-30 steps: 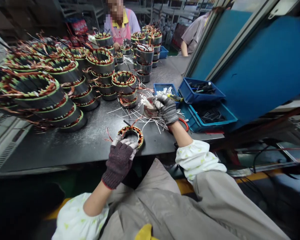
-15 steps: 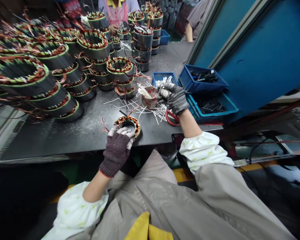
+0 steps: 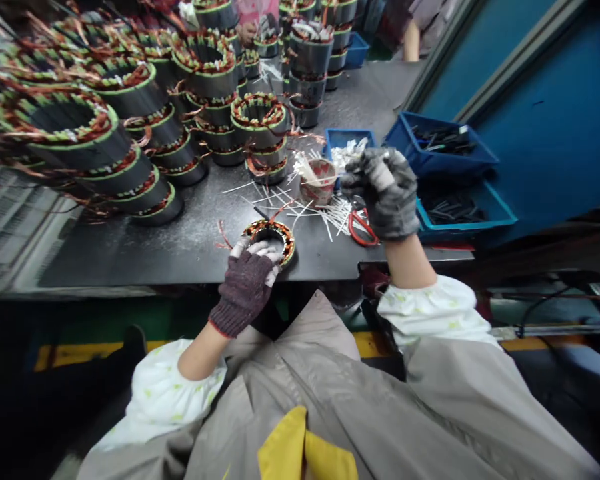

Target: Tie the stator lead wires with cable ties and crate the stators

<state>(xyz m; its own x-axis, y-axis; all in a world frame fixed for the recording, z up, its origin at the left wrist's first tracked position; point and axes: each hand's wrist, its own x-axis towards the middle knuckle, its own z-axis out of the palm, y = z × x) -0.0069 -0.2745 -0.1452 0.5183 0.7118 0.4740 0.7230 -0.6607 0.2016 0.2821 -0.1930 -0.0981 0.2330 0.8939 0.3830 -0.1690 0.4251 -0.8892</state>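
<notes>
My left hand point(image 3: 246, 283), in a dark purple glove with white fingertips, grips the near side of a motor stator point(image 3: 289, 248) lying flat by the table edge. Copper windings ring the stator, and loose wires stick out at its far side. My right hand point(image 3: 389, 197), in a grey glove, is raised with curled fingers in front of a small blue bin of white pieces point(image 3: 349, 155). Whatever its fingertips hold is hidden. Left of it stands a cup point(image 3: 318, 192) filled with thin white tubes point(image 3: 305, 165). Red-handled scissors point(image 3: 361, 230) lie below that hand.
Tall stacks of stators point(image 3: 150, 167) crowd the left and back of the dark table point(image 3: 200, 257). Loose white tubes point(image 3: 285, 200) lie around the cup. At right, blue bins point(image 3: 495, 217) hold black pieces, beside a blue panel point(image 3: 555, 127). A co-worker's hand point(image 3: 247, 32) shows behind the stacks.
My right hand has moved away from the cup, rightward and up off the table. My left hand stays on the stator. The whole view has shifted a little.
</notes>
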